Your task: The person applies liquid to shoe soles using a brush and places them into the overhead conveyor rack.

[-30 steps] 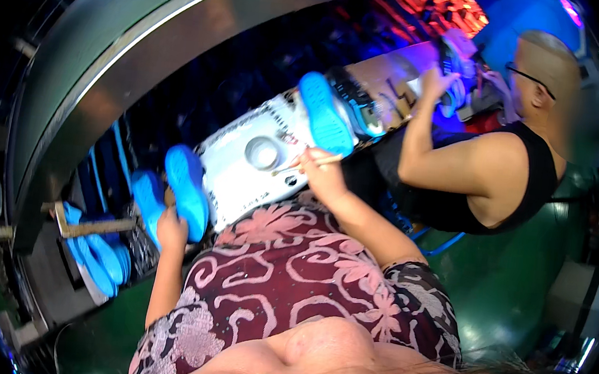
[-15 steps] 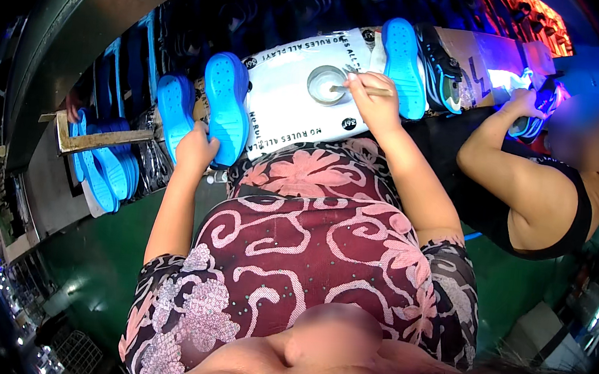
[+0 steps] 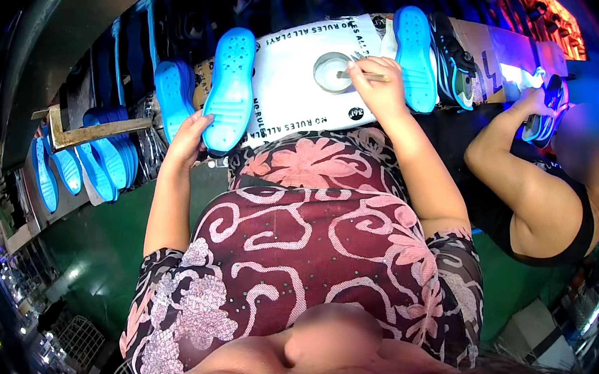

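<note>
My left hand (image 3: 189, 137) grips the heel end of a bright blue shoe sole (image 3: 228, 94), its inner side with small holes facing up. Close by on the left lies another blue sole (image 3: 173, 95), partly behind that hand. Over a round bowl (image 3: 332, 72) of whitish liquid, my right hand (image 3: 383, 87) holds a brush (image 3: 368, 75) by its handle, the brush end down in the bowl. Right of that hand a blue sole (image 3: 416, 57) rests beside a black shoe upper (image 3: 452, 61).
The bowl stands on a printed white plastic sheet (image 3: 290, 99). Several blue soles (image 3: 103, 164) lie at the left beyond a wooden bracket (image 3: 92, 131). A co-worker (image 3: 550, 204) at the right handles a shoe (image 3: 548, 113). A metal beam (image 3: 62, 34) curves across the upper left.
The sole under my left hand has come up and tilted toward me, apart from its neighbour. My right hand stays at the bowl with the brush. More soles show at the far left.
</note>
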The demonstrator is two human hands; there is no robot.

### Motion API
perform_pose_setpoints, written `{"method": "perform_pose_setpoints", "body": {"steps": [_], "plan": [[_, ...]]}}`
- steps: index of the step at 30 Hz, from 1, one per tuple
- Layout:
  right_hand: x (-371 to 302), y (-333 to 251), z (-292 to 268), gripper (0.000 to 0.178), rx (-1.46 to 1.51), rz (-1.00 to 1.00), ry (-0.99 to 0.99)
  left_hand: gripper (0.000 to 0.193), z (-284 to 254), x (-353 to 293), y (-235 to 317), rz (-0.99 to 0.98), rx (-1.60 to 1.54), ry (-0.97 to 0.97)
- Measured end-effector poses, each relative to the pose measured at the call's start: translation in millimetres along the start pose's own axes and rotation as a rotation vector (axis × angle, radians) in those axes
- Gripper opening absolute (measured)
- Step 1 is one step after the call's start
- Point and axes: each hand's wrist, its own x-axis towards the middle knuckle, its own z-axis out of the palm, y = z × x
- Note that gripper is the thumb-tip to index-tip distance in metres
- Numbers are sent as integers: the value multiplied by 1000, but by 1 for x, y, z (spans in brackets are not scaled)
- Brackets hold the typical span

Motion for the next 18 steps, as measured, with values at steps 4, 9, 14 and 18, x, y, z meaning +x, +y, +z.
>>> {"method": "perform_pose_setpoints", "body": {"steps": [4, 9, 14, 18], "plan": [[-10, -3, -16, 23, 295, 291, 20, 45, 17, -14, 23, 17, -730, -140], [-19, -18, -23, 34, 684, 453, 246, 55, 57, -45, 47, 290, -544, -108], [-23, -44, -39, 39, 872, 420, 302, 46, 87, -47, 73, 519, -377, 141], [-25, -75, -44, 36, 835, 260, 181, 38, 101, -46, 88, 697, -204, 276]]}}
